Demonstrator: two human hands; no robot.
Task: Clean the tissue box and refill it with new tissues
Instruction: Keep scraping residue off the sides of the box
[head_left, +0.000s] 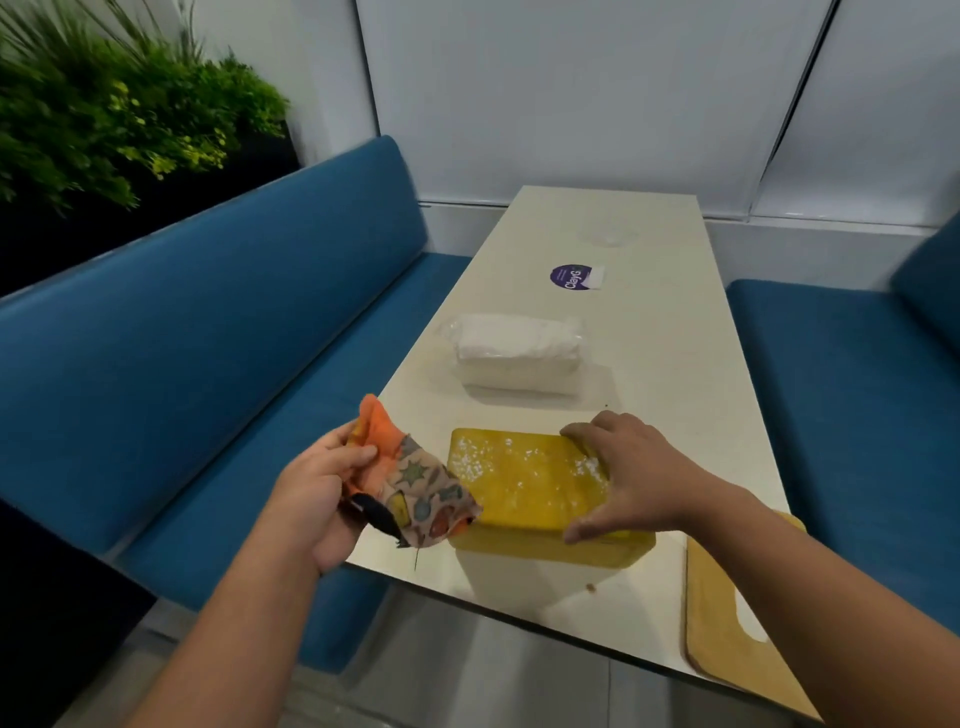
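Blue benches flank the pale surface (649, 332). My left hand (317, 488) pinches a patterned cloth (415, 483); my right hand (628, 475) grips the yellow tissue box (524, 483), fingers curled over its far edge, wrapped tissue pack (517, 353) just beyond.

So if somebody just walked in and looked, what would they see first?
Probably the bright yellow tissue box near the front edge of the white table, with white specks on top and the right hand gripping its right end. Next, the colourful patterned cloth held in the left hand, just left of the box. Behind the box lies a wrapped pack of white tissues.
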